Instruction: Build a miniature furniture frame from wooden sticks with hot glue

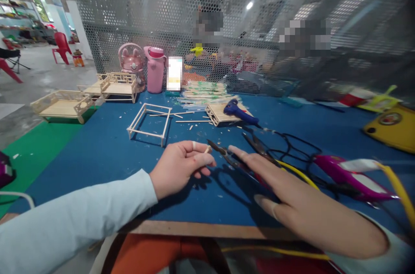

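My left hand (181, 164) pinches a short, thin wooden stick (208, 149) between thumb and fingers, above the blue tabletop. White tape or a band circles one of its fingers. Beside it, my right hand (279, 179) extends over red-handled pliers (228, 157), whose dark jaws point at the stick's end without clearly touching it. The right palm hides most of the handles, and the pliers cast a shadow below. Farther back sits a small rectangular wooden frame (145, 135) on short legs. A wooden slatted piece (218, 115) lies under a blue glue gun (240, 112).
Miniature wooden beds (61, 107) stand at the left. Pink bottles (155, 71), a phone (174, 74) and bundled sticks (204, 92) line the mesh partition (136, 14). A second pair of pliers (256, 144), black cables, a purple tool (350, 176) and a yellow pouch (392, 127) occupy the right.
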The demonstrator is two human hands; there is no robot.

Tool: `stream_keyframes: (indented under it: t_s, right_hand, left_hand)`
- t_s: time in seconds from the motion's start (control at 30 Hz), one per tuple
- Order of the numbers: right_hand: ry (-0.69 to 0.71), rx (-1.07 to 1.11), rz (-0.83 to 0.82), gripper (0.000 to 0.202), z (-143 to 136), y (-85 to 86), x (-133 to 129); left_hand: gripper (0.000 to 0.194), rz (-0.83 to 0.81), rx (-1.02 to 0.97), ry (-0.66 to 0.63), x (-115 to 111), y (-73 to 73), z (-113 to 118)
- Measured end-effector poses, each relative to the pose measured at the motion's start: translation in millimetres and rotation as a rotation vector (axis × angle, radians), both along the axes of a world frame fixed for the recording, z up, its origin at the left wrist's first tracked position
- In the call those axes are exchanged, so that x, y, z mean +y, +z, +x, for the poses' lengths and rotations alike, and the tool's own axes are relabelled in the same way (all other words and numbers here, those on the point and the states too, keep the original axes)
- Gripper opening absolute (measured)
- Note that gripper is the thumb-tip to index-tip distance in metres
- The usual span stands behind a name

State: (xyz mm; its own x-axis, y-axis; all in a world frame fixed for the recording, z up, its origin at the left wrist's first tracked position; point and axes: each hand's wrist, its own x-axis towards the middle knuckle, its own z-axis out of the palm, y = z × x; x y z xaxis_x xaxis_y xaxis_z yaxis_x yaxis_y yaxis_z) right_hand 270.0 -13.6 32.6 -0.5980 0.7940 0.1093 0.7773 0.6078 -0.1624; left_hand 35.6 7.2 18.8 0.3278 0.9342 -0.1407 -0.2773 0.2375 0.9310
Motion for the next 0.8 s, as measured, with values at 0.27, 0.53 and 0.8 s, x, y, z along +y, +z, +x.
stream_keyframes:
  t_s: [0.27, 0.53, 0.8]
  right_hand:
    - [-0.154, -0.103, -0.163, 0.074, -14, 13.0, -7]
    - [-0.069, -0.033, 0.000, 0.070, -9, 9.7, -5]
    - [-0.073, 0.007, 0.122, 0.064, -10, -3.4, 0]
  left_hand:
    - [0.009, 0.049, -0.011, -0.037, 0, -3.4, -1]
    - [0.011, 0.056, 0.031, -0.056, 0, -4.2, -2]
    - [0.023, 0.468, 0.352, -0.109, -6, -7.5, -6]
